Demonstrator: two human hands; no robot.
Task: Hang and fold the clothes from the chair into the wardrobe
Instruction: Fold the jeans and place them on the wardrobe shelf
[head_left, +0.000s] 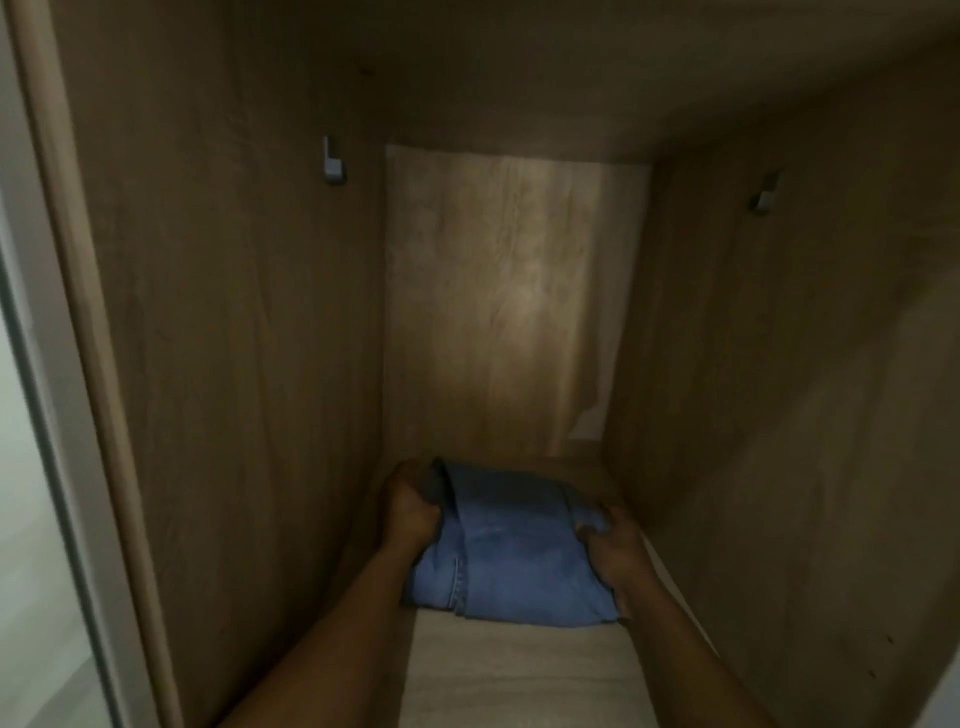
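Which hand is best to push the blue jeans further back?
Probably the right hand: it holds the jeans nearer their front edge, so it can push. The left hand grips their far corner.

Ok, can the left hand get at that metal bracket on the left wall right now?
Probably yes: the left wall below the metal bracket is bare, but the left hand grips the folded jeans and must let go first.

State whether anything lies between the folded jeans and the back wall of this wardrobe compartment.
Nothing visible does. The folded jeans lie on the shelf, the left hand and right hand gripping their sides; the dim strip of shelf behind them, up to the back wall, shows nothing.
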